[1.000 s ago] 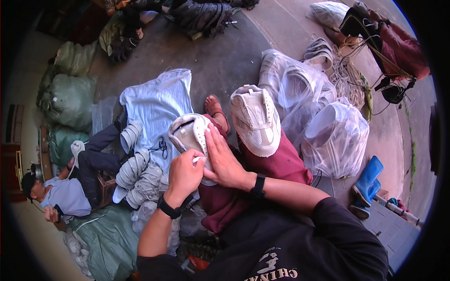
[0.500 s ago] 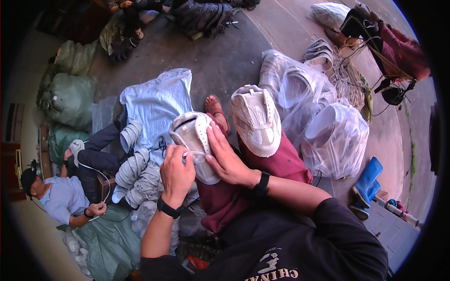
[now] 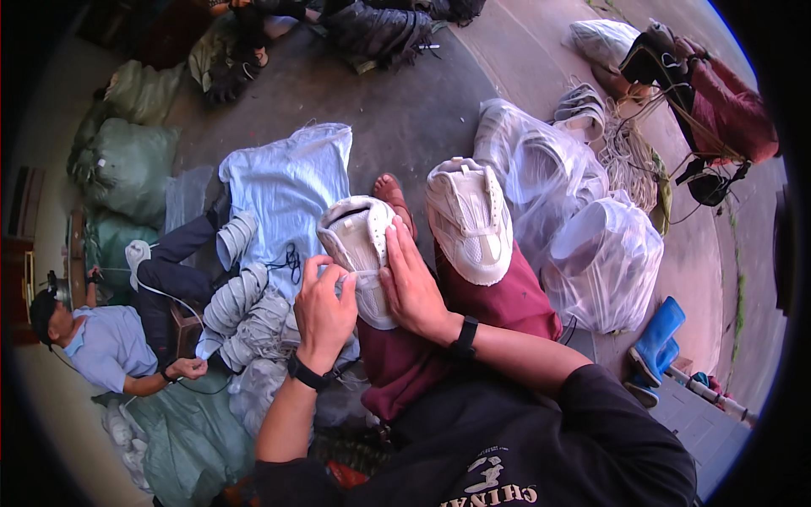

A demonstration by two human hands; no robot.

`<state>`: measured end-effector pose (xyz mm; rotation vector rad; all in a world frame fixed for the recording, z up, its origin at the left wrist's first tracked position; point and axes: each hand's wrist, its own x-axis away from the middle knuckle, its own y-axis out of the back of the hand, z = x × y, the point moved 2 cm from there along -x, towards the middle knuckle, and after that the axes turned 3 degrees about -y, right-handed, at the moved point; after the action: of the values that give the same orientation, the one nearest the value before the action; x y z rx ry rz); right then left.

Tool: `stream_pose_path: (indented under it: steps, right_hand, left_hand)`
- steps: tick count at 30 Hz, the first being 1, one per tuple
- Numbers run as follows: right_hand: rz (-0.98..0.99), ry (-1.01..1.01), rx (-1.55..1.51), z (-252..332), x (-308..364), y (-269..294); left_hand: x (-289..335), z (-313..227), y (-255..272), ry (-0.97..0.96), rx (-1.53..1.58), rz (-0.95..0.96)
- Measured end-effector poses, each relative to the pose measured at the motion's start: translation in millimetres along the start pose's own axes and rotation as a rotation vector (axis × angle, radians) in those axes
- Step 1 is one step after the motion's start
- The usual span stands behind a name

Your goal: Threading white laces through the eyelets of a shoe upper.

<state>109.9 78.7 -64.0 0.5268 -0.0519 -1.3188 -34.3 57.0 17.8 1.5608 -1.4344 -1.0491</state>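
A white sneaker (image 3: 353,239) rests on my left thigh, its toe pointing toward me. My left hand (image 3: 325,308) is at its left side, thumb and fingers curled together beside the lower eyelets; whatever they pinch is too small to make out. Along the shoe's right side lies my right hand (image 3: 414,291), fingers stretched out flat against the upper, thumb near the lower eyelet row. A matching white sneaker (image 3: 473,224) sits on my right knee, touched by neither hand. A short band of lace crosses its front.
Clear bags of white shoe parts (image 3: 604,262) stand right, near bundled cords (image 3: 629,160) and blue boots (image 3: 657,342). Stacked shoe uppers (image 3: 236,300) and a pale blue cloth (image 3: 287,173) lie left. A co-worker (image 3: 114,351) sits at left handling a white strand; others are farther off.
The sneaker under my hands appears slightly farther right and more upright. My left hand has shifted a little with it; my right fingers still lie along its side. The co-worker's hands have moved.
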Motion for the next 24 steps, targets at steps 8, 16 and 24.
stream_pose_path:
  steps: [8,16,24]
  right_hand:
    - [0.081,-0.002,-0.1,2,-2,-15]
    - [0.106,0.014,-0.03,9,3,-24]
    - [0.101,-0.014,-0.064,9,7,-29]
  left_hand:
    - [4,32,3,0.061,0.22,0.017]
    - [-1,48,13,0.147,0.299,0.202]
    - [-5,48,17,0.122,0.19,0.053]
